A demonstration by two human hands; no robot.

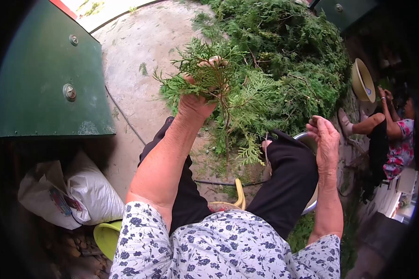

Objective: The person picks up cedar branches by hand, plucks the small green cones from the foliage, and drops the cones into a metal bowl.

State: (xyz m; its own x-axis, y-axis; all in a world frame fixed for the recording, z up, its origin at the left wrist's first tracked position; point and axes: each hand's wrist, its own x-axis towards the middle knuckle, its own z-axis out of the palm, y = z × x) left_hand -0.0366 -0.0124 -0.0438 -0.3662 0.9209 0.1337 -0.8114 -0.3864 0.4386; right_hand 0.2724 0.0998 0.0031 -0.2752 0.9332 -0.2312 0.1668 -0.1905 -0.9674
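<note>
My left hand is raised in front of me, its fingers closed around a leafy evergreen branch. Flat green sprays partly cover those fingers, and the branch's brown stem hangs down between my knees. Above my right knee is my right hand, with fingers curled in and tips pressed together. What it holds, if anything, cannot be made out. Below it, a metal basin stands beside my right leg, mostly hidden by the leg. A large heap of cut evergreen branches lies on the ground ahead.
On the left stand a green metal panel, a white sack and a lime-green basin. A curved yellow handle rises between my legs. At right, another person sits near a yellowish basin. A dark cable crosses the concrete.
</note>
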